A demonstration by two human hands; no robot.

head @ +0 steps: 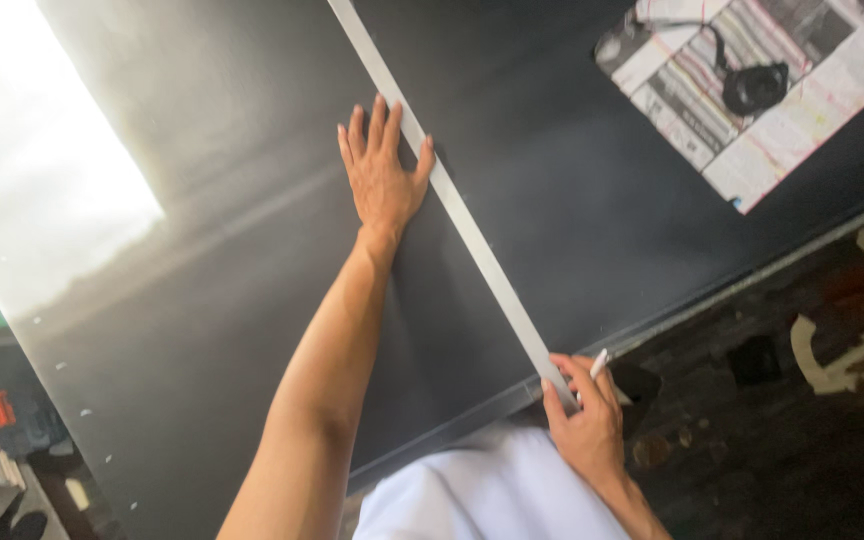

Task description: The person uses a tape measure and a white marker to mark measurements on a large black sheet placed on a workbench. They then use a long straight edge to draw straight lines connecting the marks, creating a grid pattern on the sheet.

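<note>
White straightedge [472, 235] on black sheet [572, 180], left hand [382, 180] flat, printed paper [752, 90] top right

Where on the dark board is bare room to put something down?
Bare: the board between the ruler and the newspaper, and left of the left hand. Crowded: along the ruler, and the near edge by the right hand with its pen.

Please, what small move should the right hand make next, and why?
Probably draw the white pen up along the long straightedge: the left hand presses it flat on the dark sheet, and the right hand holds the pen at its near end.
</note>
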